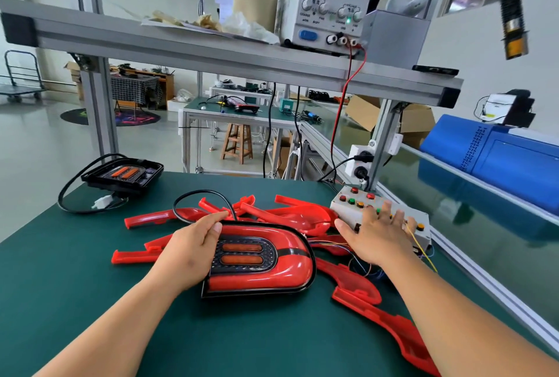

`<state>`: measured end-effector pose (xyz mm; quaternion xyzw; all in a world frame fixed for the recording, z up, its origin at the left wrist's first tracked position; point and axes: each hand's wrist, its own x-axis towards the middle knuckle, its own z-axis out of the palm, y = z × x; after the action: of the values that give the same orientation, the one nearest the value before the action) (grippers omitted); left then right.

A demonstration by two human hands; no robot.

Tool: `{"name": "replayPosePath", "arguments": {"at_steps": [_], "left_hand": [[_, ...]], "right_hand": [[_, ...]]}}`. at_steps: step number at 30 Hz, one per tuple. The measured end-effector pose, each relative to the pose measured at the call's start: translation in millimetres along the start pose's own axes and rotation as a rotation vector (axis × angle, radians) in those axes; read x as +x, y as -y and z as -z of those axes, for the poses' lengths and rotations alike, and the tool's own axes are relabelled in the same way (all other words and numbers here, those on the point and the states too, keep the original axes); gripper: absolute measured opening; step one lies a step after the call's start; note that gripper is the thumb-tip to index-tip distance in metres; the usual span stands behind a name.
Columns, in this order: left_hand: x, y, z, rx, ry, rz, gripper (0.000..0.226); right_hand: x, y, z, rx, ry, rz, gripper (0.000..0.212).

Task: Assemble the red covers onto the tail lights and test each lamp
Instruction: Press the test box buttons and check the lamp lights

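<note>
Here, step: we judged testing; the covered tail light [266, 274] lay at frame centre.
Left hand [193, 243]: fingers clamped on its edge.
Right hand [378, 234]: fingers spread over button box [348, 204].
Next: called for one button press.

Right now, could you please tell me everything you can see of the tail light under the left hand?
The tail light lies flat, face up, on the green mat. A glossy red cover, plastic by its look, curves round a dark centre panel with two orange oblong lenses; a black rim runs round the base. A black cable loops out behind it. The left hand grips its left end, thumb on top. Loose red covers lie around it.
</note>
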<state>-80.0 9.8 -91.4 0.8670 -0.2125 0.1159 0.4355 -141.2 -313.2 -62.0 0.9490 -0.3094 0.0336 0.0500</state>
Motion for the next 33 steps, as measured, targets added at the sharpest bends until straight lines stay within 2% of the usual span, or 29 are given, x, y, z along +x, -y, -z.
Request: {"name": "replayPosePath", "arguments": {"at_steps": [7, 10, 17, 33], "left_hand": [[0, 2, 0, -0.015, 0.006, 0.006, 0.036], [1, 1, 0, -0.011, 0.008, 0.004, 0.036], [3, 1, 0, 0.047, 0.008, -0.040, 0.036], [3, 4, 1, 0.052, 0.014, -0.046, 0.038]], "right_hand": [[-8, -17, -3, -0.001, 0.007, -0.084, 0.101], [-8, -22, -6, 0.021, 0.011, -0.076, 0.101], [-5, -25, -8, -0.106, -0.034, -0.046, 0.098], [-2, -21, -11, -0.101, -0.038, -0.050, 0.101]]}}
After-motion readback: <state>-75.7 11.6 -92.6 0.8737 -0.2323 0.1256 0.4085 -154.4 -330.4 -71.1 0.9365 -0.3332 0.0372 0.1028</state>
